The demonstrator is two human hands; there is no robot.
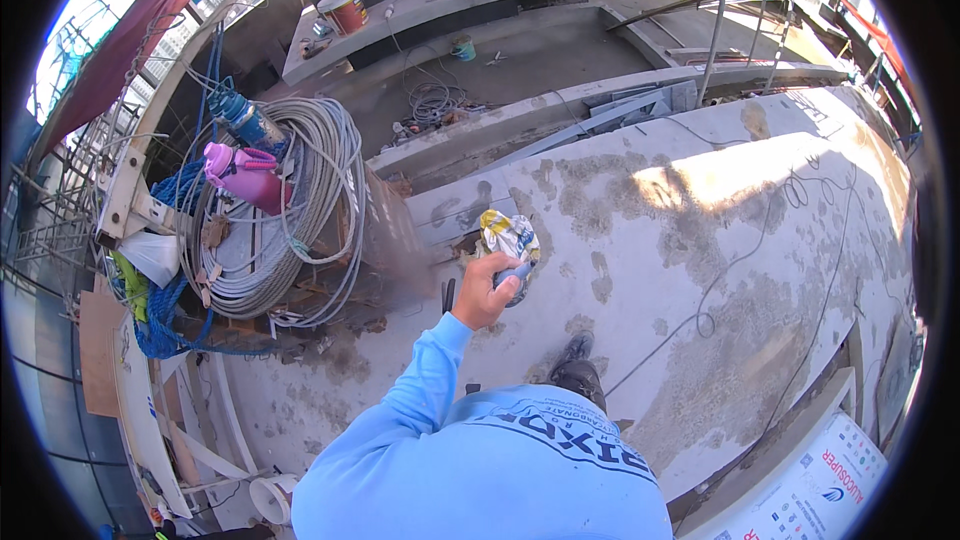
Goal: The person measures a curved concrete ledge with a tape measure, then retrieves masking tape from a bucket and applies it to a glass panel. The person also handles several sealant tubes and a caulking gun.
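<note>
My left hand (pixel 486 292) is stretched out in front of me, in a light blue sleeve. Its thumb and fingers are closed around a rounded blue-grey object (pixel 517 274), whose kind I cannot make out because the hand covers part of it. Just beyond the fingers is a crumpled white and yellow plastic bag (pixel 508 233); whether it touches the held object I cannot tell. My right hand is out of view.
To the left, coiled grey cable (pixel 345 165) lies with a pink bottle (pixel 245 177) and a blue cylindrical tool (pixel 240 120) on top. A thin cord (pixel 735 265) trails across the stained concrete floor (pixel 640 340). A red and white bucket (pixel 343 10) stands on the far ledge.
</note>
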